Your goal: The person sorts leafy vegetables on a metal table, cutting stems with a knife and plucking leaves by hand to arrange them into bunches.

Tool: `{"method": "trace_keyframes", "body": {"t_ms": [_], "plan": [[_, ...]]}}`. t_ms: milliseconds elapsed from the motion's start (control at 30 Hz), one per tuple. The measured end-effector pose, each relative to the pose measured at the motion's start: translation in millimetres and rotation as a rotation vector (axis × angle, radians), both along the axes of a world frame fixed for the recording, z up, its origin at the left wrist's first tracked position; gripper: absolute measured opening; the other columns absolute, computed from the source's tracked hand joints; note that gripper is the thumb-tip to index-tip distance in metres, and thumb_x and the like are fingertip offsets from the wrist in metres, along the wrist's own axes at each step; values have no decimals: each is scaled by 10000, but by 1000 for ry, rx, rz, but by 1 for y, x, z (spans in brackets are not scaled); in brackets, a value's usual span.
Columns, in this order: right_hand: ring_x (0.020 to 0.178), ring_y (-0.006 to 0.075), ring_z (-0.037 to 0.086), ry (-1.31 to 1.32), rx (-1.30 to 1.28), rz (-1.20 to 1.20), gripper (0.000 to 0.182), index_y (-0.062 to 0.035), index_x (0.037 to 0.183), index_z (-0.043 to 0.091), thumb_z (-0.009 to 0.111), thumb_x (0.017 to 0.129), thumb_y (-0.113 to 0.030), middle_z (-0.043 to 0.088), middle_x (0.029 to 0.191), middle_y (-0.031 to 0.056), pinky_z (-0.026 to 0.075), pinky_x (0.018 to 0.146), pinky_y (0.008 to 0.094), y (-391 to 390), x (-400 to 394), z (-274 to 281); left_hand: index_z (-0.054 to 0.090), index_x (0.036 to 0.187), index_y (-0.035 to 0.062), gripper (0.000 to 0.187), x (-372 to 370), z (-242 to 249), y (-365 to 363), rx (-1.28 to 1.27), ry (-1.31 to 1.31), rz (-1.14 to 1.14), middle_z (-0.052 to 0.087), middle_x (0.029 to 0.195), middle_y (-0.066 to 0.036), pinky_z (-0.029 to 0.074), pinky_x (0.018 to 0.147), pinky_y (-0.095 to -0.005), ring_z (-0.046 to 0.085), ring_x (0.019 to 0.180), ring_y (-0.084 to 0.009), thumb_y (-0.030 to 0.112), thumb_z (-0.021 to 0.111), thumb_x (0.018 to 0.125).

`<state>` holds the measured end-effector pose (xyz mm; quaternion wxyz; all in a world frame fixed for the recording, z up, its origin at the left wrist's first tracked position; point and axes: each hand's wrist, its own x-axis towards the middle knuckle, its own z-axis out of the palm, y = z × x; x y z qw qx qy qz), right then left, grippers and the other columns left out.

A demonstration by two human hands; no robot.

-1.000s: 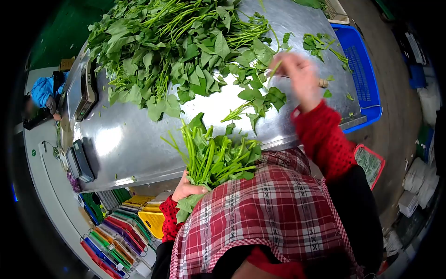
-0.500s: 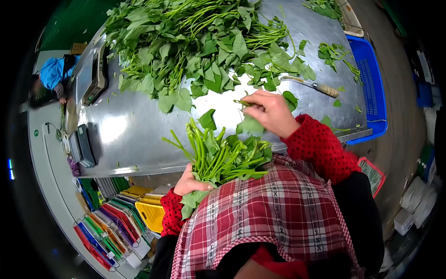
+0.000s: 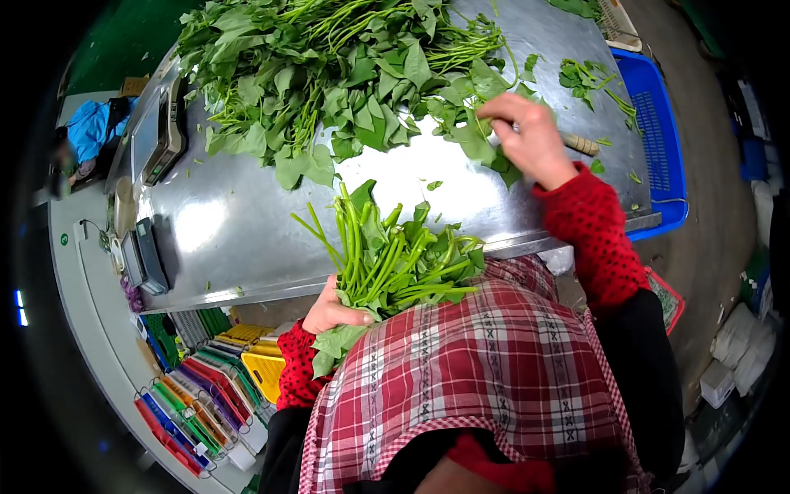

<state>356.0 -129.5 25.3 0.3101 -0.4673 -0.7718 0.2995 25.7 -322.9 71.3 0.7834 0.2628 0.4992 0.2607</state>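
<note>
A bunch of leafy green stems [image 3: 383, 267], with cut stem ends pointing up and away from me, rests against my apron. My left hand [image 3: 333, 311] is wrapped round its lower left side, and some leaves hang below the thumb. Over the right part of the steel table, my right hand [image 3: 531, 136] has its fingers pinched on a leafy stem [image 3: 475, 140] at the edge of the large heap of greens [image 3: 329, 82]. Partly hidden behind that hand lies a knife with a pale wooden handle [image 3: 580, 143]; its blade is mostly covered.
Scales [image 3: 160, 136] stand on the left of the metal table [image 3: 247, 222]. A blue crate [image 3: 662, 140] is beyond the right edge, near loose leafy sprigs [image 3: 586, 81]. Hanging clipboards [image 3: 193, 407] and a yellow basket [image 3: 265, 372] are lower left. A person in blue [image 3: 92, 128] is far left.
My right hand has moved up and to the right from above the bunch to the heap's edge, now covering the knife blade. My left hand keeps hold of the bunch, nearly still.
</note>
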Motion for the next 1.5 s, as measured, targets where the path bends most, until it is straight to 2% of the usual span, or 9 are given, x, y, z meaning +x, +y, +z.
{"method": "trace_keyframes", "body": {"t_ms": [100,200,333,600,733,867,1133,1267,1500], "plan": [[1090,269,593,183,-351,287,532,-7,1218,575,720,781,-274,595,1225,157,458,948,348,-30,-16,43,508,1268,-5,717,0,0,-1,9,18,22,611,1145,-61,402,954,-299,555,1066,-168,-33,723,584],[823,222,637,360,-688,621,284,6,949,696,640,881,-263,690,888,121,496,809,297,-56,-31,48,502,1280,-5,715,-1,2,7,7,-7,-28,605,1164,-63,399,957,-296,550,1076,-164,-48,724,602],[751,177,638,707,-444,37,231,7,873,704,614,892,-205,693,814,99,504,732,307,-27,-9,32,506,1277,-12,692,-5,4,4,3,31,-75,611,1154,-60,401,950,-291,550,1064,-157,-61,724,622],[765,143,613,306,-723,663,220,14,808,683,558,911,-135,687,869,95,486,728,274,-38,-21,45,554,1228,-8,612,2,20,19,61,158,-240,629,1091,-42,428,887,-277,552,992,-133,2,747,648],[836,114,602,668,-449,-77,196,24,1004,680,564,893,-87,692,915,77,479,781,260,-13,-22,46,558,1216,-10,604,7,33,21,23,231,-265,624,1081,-38,418,890,-268,543,984,-126,31,760,648],[1012,239,611,261,-360,568,337,-12,1070,657,732,784,-172,643,1103,155,466,891,321,-48,-61,53,528,1239,-27,614,9,29,27,111,209,-340,615,1084,-44,426,892,-279,536,983,-123,28,748,668],[703,205,655,204,-184,637,118,20,827,670,677,799,-94,676,808,127,505,650,294,-48,-41,60,494,1273,-31,671,13,31,33,96,210,-424,592,1126,-46,399,930,-278,506,1026,-130,33,749,655],[832,190,661,469,-359,-16,65,5,781,659,645,791,-57,692,874,121,507,761,304,-7,-2,77,505,1253,-38,653,13,33,32,94,210,-386,595,1111,-44,407,911,-277,508,1008,-125,46,757,656],[880,264,663,227,-317,552,141,19,763,646,732,720,-84,683,927,145,513,768,327,-51,-52,68,443,1337,-31,745,12,28,35,138,94,-378,589,1192,-78,400,973,-303,524,1077,-152,116,794,695]]}}
